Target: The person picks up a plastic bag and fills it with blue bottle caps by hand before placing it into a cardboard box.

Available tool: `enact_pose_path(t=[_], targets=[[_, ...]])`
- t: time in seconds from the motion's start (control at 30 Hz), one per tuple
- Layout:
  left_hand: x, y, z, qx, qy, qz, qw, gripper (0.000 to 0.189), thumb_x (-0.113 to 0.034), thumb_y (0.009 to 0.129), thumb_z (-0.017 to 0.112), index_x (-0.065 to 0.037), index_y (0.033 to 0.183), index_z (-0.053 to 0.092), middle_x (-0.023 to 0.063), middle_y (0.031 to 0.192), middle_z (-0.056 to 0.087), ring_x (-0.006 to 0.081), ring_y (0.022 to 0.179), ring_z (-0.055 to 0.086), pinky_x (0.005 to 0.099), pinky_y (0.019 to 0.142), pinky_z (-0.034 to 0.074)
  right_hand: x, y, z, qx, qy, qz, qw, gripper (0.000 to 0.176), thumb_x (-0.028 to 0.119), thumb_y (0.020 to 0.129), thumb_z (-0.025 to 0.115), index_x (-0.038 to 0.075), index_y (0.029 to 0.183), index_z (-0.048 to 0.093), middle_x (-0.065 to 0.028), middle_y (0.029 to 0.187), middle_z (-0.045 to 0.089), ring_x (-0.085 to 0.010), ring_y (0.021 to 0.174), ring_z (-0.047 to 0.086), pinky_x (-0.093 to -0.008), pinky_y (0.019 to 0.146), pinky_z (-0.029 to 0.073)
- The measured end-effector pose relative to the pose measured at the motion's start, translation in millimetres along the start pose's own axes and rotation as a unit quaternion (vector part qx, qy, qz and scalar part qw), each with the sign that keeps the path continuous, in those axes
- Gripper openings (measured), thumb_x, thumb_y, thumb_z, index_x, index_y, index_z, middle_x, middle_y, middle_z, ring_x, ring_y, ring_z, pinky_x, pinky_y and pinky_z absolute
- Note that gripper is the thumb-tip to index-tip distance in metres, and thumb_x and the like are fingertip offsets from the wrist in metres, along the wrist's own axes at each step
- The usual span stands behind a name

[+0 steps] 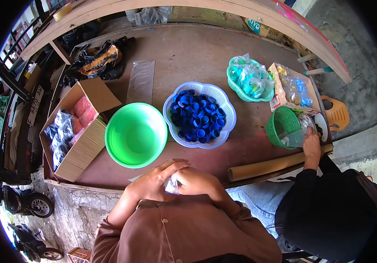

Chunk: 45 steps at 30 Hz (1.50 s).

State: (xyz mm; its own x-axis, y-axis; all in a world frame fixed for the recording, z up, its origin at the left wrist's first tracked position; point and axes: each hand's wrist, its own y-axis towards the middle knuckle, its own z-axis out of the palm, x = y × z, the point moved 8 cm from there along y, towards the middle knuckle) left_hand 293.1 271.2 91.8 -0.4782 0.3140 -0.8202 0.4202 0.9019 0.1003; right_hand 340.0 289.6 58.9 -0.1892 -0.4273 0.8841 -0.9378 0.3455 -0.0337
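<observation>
Pinching small clear bag (171,185) at six o'clock, left hand (152,180) and right hand (198,182) fingers curled together; firm edge grip seems wisest, blue caps (199,116) at twelve.

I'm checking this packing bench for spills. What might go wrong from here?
1. The left hand and right hand hold a small clear bag at the near edge of the table; anything slipping out would likely drop to the lap or ground.
2. The cardboard tube lies along that edge beside a co-worker's hand; a nudge might roll it off.
</observation>
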Motion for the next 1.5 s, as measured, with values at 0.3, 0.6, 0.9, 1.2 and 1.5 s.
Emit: enact_pose_path(t=[0.3, 0.6, 0.9, 1.2, 1.5], targets=[[33, -15, -9, -0.057, -0.044, -0.05, 0.996, 0.075, -0.004, 0.052, 0.072, -0.008, 0.12, 0.041, 0.0129, 0.121, 0.046, 0.0325, 0.111, 0.046, 0.0389, 0.09, 0.042, -31, -6, -58, -0.126, 0.24, -0.044, 0.962, 0.014, 0.01, 0.084, 0.058, 0.001, 0.093, 0.061, -0.0062, 0.08, 0.063, -0.01, 0.074, 0.059, -0.0254, 0.067, 0.048], [44, -26, -13, -0.11, -0.034, -0.088, 0.99, 0.065, -0.004, 0.053, 0.071, -0.005, 0.11, 0.04, 0.0145, 0.123, 0.043, 0.0347, 0.112, 0.044, 0.0402, 0.087, 0.043, -153, 15, -93, -0.197, -0.246, 0.082, 0.946, 0.018, 0.004, 0.06, 0.07, 0.01, 0.077, 0.067, -0.0078, 0.074, 0.057, -0.0251, 0.068, 0.058, -0.0349, 0.062, 0.047], [49, -24, 1, -0.089, -0.024, -0.134, 0.987, 0.065, -0.007, 0.055, 0.073, -0.005, 0.103, 0.03, 0.0162, 0.125, 0.042, 0.0379, 0.11, 0.044, 0.0413, 0.088, 0.042, -156, 13, -97, -0.246, -0.286, 0.051, 0.925, 0.013, 0.008, 0.059, 0.071, 0.01, 0.071, 0.065, -0.0073, 0.069, 0.057, -0.0265, 0.065, 0.058, -0.0357, 0.059, 0.047], [49, -26, 0, -0.099, -0.024, -0.118, 0.988, 0.065, -0.008, 0.056, 0.073, -0.005, 0.104, 0.029, 0.0167, 0.124, 0.042, 0.0381, 0.108, 0.046, 0.0409, 0.087, 0.043, -151, -4, -107, -0.321, 0.336, -0.074, 0.882, 0.023, -0.015, 0.074, 0.047, 0.0, 0.088, 0.058, -0.0112, 0.094, 0.061, -0.0171, 0.09, 0.059, -0.0279, 0.084, 0.045], [49, -24, 3, -0.081, -0.02, -0.133, 0.988, 0.068, -0.009, 0.057, 0.074, -0.002, 0.107, 0.029, 0.0167, 0.125, 0.04, 0.0373, 0.105, 0.048, 0.0394, 0.084, 0.044, -122, -13, -111, -0.307, 0.415, -0.161, 0.841, 0.025, -0.016, 0.073, 0.047, 0.002, 0.085, 0.058, -0.0104, 0.093, 0.061, -0.0184, 0.089, 0.059, -0.0296, 0.081, 0.047]])
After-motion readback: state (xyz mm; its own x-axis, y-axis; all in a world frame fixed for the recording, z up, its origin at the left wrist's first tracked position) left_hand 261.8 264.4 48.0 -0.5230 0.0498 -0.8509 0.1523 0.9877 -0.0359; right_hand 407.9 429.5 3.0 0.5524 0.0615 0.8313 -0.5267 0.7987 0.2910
